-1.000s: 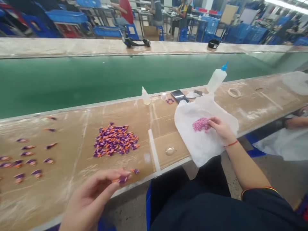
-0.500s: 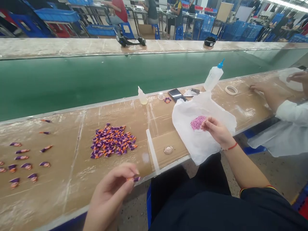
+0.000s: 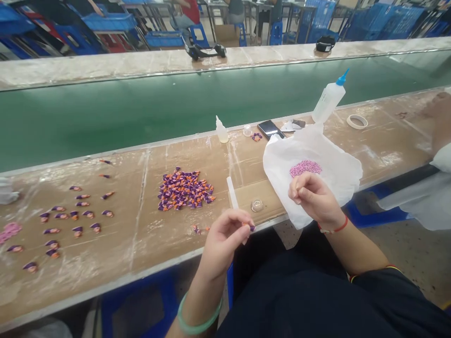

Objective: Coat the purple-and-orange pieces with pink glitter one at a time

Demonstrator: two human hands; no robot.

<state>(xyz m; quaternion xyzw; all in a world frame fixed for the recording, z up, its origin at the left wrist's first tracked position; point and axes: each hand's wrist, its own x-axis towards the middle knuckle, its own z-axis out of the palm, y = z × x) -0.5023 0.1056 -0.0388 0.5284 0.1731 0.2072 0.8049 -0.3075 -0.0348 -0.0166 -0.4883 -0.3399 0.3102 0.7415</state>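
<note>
My left hand (image 3: pixel 227 237) pinches a small purple-and-orange figure piece (image 3: pixel 252 228) between thumb and fingers, above the table's near edge. Right of it, my right hand (image 3: pixel 313 197) is closed in a pinch over a white sheet (image 3: pixel 282 162); whatever sits between its fingertips is too small to make out. Just beyond that hand, a heap of tiny pink beads (image 3: pixel 305 167) lies on the sheet. A pile of similar purple-and-orange pieces (image 3: pixel 185 190) is on the table left of centre. A small clear round dish (image 3: pixel 257 205) stands between the hands.
Single figure pieces (image 3: pixel 77 230) lie spread out at the left, near pink pieces (image 3: pixel 10 231). Along the back stand a small glue bottle (image 3: pixel 221 131), a phone (image 3: pixel 270 129), a large blue-tipped bottle (image 3: pixel 329 102) and a tape roll (image 3: pixel 357 122). A co-worker's arm (image 3: pixel 442 122) is at far right.
My left hand has moved right and up with the figure piece, closer to my right hand. The right hand has drawn slightly back from the beads. The view has shifted left and down.
</note>
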